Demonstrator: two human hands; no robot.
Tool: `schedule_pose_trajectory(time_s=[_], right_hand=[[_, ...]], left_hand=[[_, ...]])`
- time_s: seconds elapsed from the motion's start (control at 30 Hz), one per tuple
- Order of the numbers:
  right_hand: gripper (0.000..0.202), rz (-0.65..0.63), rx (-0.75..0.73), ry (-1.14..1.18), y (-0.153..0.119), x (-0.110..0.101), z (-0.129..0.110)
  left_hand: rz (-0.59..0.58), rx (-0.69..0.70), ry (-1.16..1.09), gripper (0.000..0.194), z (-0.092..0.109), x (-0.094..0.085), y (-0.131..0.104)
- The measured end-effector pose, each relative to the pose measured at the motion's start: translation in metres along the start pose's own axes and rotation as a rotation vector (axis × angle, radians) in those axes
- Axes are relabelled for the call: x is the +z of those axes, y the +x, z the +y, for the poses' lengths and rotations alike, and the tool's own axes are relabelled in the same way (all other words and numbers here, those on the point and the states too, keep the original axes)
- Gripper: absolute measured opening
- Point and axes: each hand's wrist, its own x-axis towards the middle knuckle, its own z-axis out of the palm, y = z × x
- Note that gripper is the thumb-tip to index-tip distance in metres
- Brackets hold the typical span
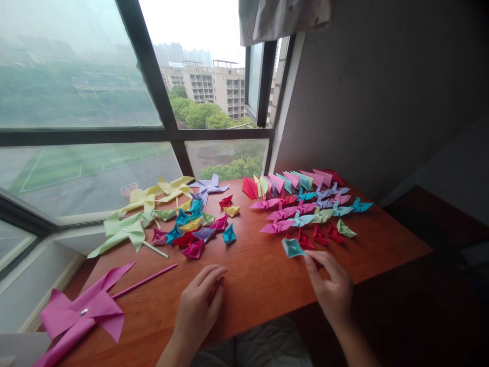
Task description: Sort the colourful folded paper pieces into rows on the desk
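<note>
The head view shows the table [254, 260] with its near edge slanting in front of the person's legs [263, 346]. A strip of bare wood runs between the colourful boats [191, 224] on the left and the rows of paper birds [277, 227] on the right, and gives room for both hands. The right hand [332, 285] pinches one corner of a teal paper boat [293, 248] between thumb and finger, just in front of the red papers [320, 236]. The left hand [198, 306] is well apart from it, fingers loosely bent, thumb slightly away. A pink pinwheel [82, 311] lies at the left, below the windows [76, 76]; a grey wall [362, 102] stands at the right.
</note>
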Motion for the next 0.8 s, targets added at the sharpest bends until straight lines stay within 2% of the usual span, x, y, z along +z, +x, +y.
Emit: schedule_pose_trajectory(time_s=[0.1, 0.2, 0.27, 0.37, 0.43, 0.53, 0.7, 0.8], right_hand=[[0.021, 0.181, 0.045, -0.224, 0.026, -0.044, 0.055], [0.041, 0.313, 0.264, -0.383, 0.046, -0.08, 0.118], [0.051, 0.324, 0.39, -0.409, 0.052, -0.096, 0.155], [0.054, 0.237, 0.465, -0.429, 0.053, -0.106, 0.193], [0.052, 0.195, 0.493, -0.434, 0.053, -0.107, 0.206], [0.048, 0.171, 0.517, -0.455, 0.053, -0.105, 0.214], [0.043, 0.103, 0.504, -0.541, 0.054, -0.104, 0.214], [0.046, 0.129, 0.474, -0.544, 0.054, -0.103, 0.209]], left_hand=[[-0.062, 0.0, 0.015, 0.022, -0.001, 0.002, 0.0], [-0.097, 0.012, 0.041, 0.022, -0.002, 0.003, 0.001], [-0.112, 0.012, 0.054, 0.021, -0.002, 0.003, 0.002], [-0.127, 0.007, 0.056, 0.021, -0.001, 0.002, 0.003], [-0.134, 0.001, 0.053, 0.021, -0.001, 0.001, 0.004], [-0.148, -0.007, 0.053, 0.02, 0.0, 0.0, 0.005], [-0.155, 0.0, 0.06, 0.02, -0.002, 0.001, 0.005], [-0.152, 0.002, 0.061, 0.02, -0.002, 0.002, 0.006]])
